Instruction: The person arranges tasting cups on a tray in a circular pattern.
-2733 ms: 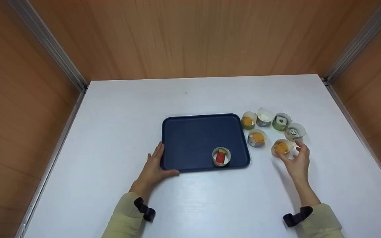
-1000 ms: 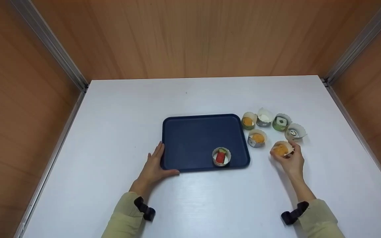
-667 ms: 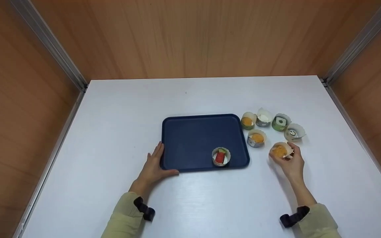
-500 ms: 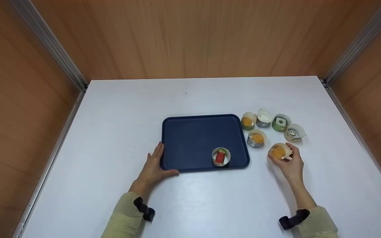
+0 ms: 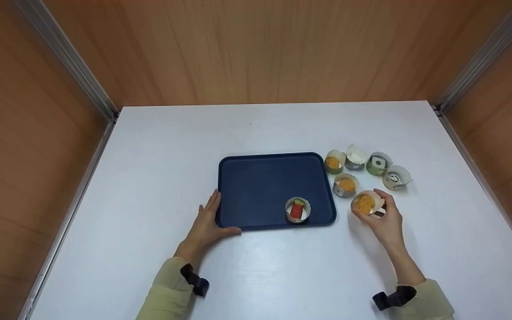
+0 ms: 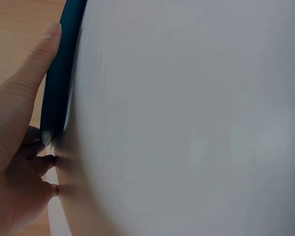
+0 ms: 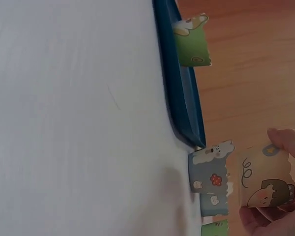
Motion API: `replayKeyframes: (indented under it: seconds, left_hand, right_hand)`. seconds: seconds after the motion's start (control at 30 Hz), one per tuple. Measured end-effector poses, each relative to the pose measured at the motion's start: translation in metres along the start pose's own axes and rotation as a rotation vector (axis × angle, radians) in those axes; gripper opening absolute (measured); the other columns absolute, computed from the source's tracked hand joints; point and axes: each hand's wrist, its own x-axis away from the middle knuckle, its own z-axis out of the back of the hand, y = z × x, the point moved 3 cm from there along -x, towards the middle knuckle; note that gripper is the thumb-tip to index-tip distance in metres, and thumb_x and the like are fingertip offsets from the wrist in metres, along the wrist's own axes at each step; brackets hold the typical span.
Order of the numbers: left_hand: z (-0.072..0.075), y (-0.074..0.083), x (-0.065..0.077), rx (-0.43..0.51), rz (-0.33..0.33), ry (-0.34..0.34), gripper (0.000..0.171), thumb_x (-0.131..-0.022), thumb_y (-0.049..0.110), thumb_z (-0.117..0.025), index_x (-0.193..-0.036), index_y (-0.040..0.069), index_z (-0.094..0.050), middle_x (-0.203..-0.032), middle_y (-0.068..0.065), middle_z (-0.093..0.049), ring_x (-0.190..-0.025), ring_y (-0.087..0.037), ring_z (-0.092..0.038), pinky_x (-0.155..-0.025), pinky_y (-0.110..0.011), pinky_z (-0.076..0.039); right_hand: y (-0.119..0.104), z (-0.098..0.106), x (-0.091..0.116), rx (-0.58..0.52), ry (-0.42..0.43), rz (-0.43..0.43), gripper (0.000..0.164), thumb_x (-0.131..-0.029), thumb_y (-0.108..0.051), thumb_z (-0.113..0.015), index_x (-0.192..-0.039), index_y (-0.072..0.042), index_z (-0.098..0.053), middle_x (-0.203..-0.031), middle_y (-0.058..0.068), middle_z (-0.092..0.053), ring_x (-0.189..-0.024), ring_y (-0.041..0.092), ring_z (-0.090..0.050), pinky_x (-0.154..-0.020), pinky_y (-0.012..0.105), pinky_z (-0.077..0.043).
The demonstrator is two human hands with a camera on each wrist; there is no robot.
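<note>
My right hand pinches a cream paper baking cup between thumb and fingers, with something orange-yellow inside. In the right wrist view the cartoon figure on the cup's side shows, and the cup is raised off the table. My left hand rests against the near left corner of a dark blue tray, its fingers straight along the left side and its thumb along the front edge. Near the tray's front right corner stands a green-sided baking cup with a red and a green piece inside.
Several more printed paper cups are clustered right of the tray: two with orange contents, one with white contents, a green one with a white ring-shaped piece, and a pale one. Wooden panels surround the white table.
My right hand has taken hold of the orange-filled cup, lifted it and moved it left toward the tray. The left hand and the tray stay where they were.
</note>
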Motion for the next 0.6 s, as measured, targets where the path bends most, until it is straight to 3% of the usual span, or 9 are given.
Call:
replayKeyframes:
  seconds: [0.3,0.6]
  left_hand:
    - [0.0,0.0,0.0,0.017,-0.018,0.016,0.117,-0.056,0.054,-0.076,-0.14,-0.002,-0.016,-0.146,-0.014,-0.011,-0.132,-0.028,-0.012,-0.107,-0.046,-0.003]
    - [-0.001,0.0,0.001,0.004,-0.048,0.055,0.116,-0.055,0.052,-0.077,-0.138,-0.006,-0.02,-0.144,-0.019,-0.016,-0.13,-0.031,-0.018,-0.105,-0.051,-0.008]
  right_hand:
    - [-0.028,-0.011,0.0,-0.026,-0.059,0.114,0.073,-0.065,-0.012,-0.079,-0.126,0.001,-0.04,-0.118,0.017,-0.048,-0.099,0.022,-0.047,-0.073,0.021,-0.043]
    - [-0.045,-0.028,-0.005,-0.057,-0.083,0.171,0.072,-0.063,-0.009,-0.08,-0.124,0.001,-0.042,-0.113,0.016,-0.051,-0.097,0.022,-0.048,-0.074,0.031,-0.045]
